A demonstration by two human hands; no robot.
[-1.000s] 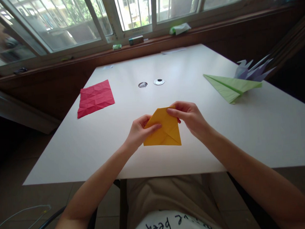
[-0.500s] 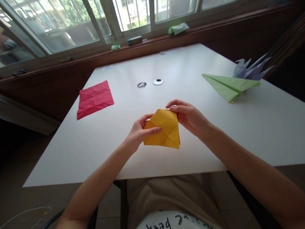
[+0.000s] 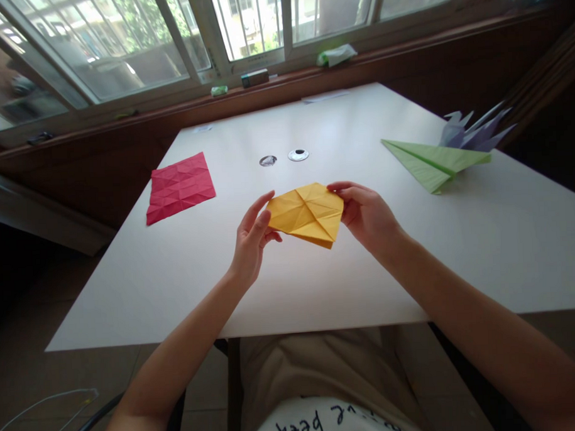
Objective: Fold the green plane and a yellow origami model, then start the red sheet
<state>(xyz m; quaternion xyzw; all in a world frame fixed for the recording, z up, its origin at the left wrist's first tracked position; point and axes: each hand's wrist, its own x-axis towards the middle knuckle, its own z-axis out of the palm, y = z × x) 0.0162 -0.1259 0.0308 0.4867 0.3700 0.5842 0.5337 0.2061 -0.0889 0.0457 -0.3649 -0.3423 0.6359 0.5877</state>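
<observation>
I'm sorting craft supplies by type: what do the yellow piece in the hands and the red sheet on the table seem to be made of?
The yellow piece, pinched between the left hand and right hand, looks like thin matte paper: sharp crease lines cross it and it holds its folds. The red sheet also looks like matte paper, its grid of creases catching light.

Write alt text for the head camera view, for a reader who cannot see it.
Two bare hands, left hand and right hand, hold a creased yellow paper by its side edges above a white table. A red creased sheet lies left; a green paper plane and purple folded paper sit right.
</observation>
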